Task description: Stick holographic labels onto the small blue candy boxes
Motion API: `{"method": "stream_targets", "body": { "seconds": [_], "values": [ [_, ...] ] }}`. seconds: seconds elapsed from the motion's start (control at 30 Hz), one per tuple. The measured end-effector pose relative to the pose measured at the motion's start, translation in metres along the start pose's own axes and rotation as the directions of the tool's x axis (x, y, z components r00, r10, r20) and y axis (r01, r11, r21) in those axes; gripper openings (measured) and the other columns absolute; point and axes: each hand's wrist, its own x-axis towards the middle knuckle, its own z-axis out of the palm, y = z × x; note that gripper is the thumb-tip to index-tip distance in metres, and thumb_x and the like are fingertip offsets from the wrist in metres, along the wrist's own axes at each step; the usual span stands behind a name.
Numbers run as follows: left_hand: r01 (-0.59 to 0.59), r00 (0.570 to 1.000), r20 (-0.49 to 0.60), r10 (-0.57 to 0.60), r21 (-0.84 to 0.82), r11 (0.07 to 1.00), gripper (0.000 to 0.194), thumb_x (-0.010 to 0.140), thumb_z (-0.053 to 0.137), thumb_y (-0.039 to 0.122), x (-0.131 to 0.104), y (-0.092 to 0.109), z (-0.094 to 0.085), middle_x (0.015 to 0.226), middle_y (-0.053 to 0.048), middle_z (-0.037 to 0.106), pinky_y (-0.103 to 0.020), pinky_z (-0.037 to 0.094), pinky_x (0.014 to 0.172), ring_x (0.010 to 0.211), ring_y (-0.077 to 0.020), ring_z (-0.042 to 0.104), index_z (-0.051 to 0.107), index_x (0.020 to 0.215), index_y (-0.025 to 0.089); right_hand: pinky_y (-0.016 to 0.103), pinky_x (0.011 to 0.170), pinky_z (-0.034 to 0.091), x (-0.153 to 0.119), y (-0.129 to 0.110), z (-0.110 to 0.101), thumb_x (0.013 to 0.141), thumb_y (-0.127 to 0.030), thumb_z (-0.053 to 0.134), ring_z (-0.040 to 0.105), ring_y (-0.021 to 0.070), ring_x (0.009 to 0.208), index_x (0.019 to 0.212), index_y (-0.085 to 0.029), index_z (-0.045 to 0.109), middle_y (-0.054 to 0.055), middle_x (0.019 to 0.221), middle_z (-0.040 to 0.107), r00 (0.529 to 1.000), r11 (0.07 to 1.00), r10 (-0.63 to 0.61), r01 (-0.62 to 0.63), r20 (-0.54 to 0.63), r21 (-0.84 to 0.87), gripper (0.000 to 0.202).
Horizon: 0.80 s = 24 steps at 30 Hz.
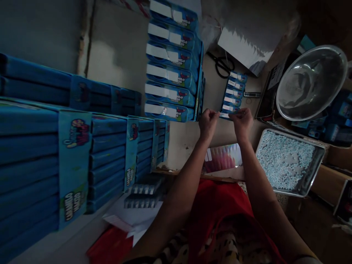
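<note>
My left hand (pixel 209 123) and my right hand (pixel 242 123) are at the near end of a short row of small blue boxes (pixel 233 92). A small white strip (pixel 224 115) stretches between their pinched fingertips, one end in each hand, over the nearest box. White strips also lie across the other boxes of this row. To the left stands a larger row of blue packs (pixel 170 79) with white labels, apart from my hands. Below my hands lies a pink, patterned printed sheet (pixel 223 158).
Black scissors (pixel 224 66), white paper (pixel 244 47) and a small digital device (pixel 252 94) lie beyond my hands. At right are a metal bowl (pixel 310 82) and a tray of pale blue pieces (pixel 286 161). Stacked blue cartons (pixel 74 165) fill the left.
</note>
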Motion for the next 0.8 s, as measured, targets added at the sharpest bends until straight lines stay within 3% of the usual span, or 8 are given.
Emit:
{"method": "stream_targets", "body": {
  "seconds": [0.3, 0.43, 0.53, 0.63, 0.7, 0.73, 0.8],
  "values": [
    [0.065, 0.997, 0.036, -0.064, -0.051, 0.997, 0.019, 0.083, 0.075, 0.026, 0.012, -0.013, 0.005, 0.069, 0.003, 0.057, -0.023, 0.04, 0.064, 0.067, -0.0127, 0.054, 0.058, 0.075, 0.021, 0.03, 0.076, 0.046, 0.001, -0.006, 0.005, 0.076, -0.028, 0.078, 0.068, 0.0189, 0.076, 0.092, -0.024, 0.056, -0.004, 0.077, 0.07, 1.0, 0.993, 0.006, -0.008, -0.011, -0.117, 0.027],
    [0.292, 0.955, 0.115, -0.274, -0.184, 0.939, 0.026, 0.084, 0.075, 0.029, 0.017, -0.021, 0.015, 0.061, 0.004, 0.048, -0.024, 0.03, 0.054, 0.053, -0.0097, 0.041, 0.055, 0.07, 0.02, 0.031, 0.076, 0.045, 0.004, 0.0, 0.006, 0.077, -0.033, 0.078, 0.064, 0.0186, 0.077, 0.097, -0.025, 0.051, -0.005, 0.081, 0.067, 0.999, 0.984, -0.011, 0.002, -0.045, -0.177, 0.035],
    [0.399, 0.914, 0.168, -0.369, -0.208, 0.893, 0.032, 0.087, 0.072, 0.036, 0.026, -0.025, 0.027, 0.061, 0.003, 0.046, -0.025, 0.03, 0.054, 0.052, -0.0105, 0.042, 0.051, 0.068, 0.022, 0.03, 0.076, 0.044, 0.015, 0.013, 0.007, 0.074, -0.041, 0.083, 0.06, 0.0178, 0.081, 0.095, -0.026, 0.047, -0.004, 0.088, 0.063, 0.997, 0.976, -0.041, 0.026, -0.066, -0.215, 0.044],
    [0.299, 0.954, 0.022, -0.298, -0.115, 0.947, 0.03, 0.088, 0.074, 0.033, 0.031, -0.031, 0.032, 0.068, 0.002, 0.052, -0.028, 0.041, 0.065, 0.063, -0.014, 0.053, 0.05, 0.074, 0.023, 0.028, 0.071, 0.043, 0.03, 0.03, 0.007, 0.074, -0.049, 0.084, 0.057, 0.0158, 0.078, 0.09, -0.026, 0.045, -0.005, 0.082, 0.057, 0.996, 0.993, 0.061, -0.055, 0.059, -0.108, 0.048],
    [0.116, 0.989, -0.098, -0.112, 0.038, 0.993, 0.026, 0.087, 0.075, 0.028, 0.022, -0.038, 0.025, 0.076, -0.001, 0.058, -0.031, 0.047, 0.077, 0.075, -0.0177, 0.059, 0.051, 0.079, 0.023, 0.028, 0.068, 0.044, 0.032, 0.041, -0.001, 0.08, -0.055, 0.078, 0.057, 0.0152, 0.072, 0.092, -0.026, 0.045, -0.006, 0.078, 0.055, 0.979, 0.993, 0.116, -0.116, 0.164, -0.015, 0.045],
    [0.02, 0.994, -0.109, -0.006, 0.131, 0.991, 0.022, 0.088, 0.073, 0.026, 0.012, -0.042, 0.017, 0.081, -0.003, 0.062, -0.032, 0.048, 0.083, 0.081, -0.02, 0.062, 0.053, 0.082, 0.023, 0.029, 0.068, 0.046, 0.028, 0.046, -0.007, 0.083, -0.058, 0.074, 0.058, 0.0157, 0.072, 0.094, -0.026, 0.047, -0.006, 0.078, 0.056, 0.977, 0.994, 0.105, -0.107, 0.187, 0.0, 0.044],
    [-0.143, 0.989, 0.014, 0.146, 0.304, 0.942, 0.012, 0.092, 0.069, 0.027, -0.016, -0.054, -0.006, 0.091, -0.009, 0.069, -0.036, 0.049, 0.092, 0.093, -0.0252, 0.067, 0.059, 0.087, 0.023, 0.034, 0.076, 0.05, 0.008, 0.055, -0.025, 0.086, -0.063, 0.07, 0.062, 0.0189, 0.078, 0.094, -0.025, 0.052, -0.002, 0.083, 0.062, 0.979, 0.998, -0.004, 0.016, 0.205, -0.054, 0.043]
  ]
}}
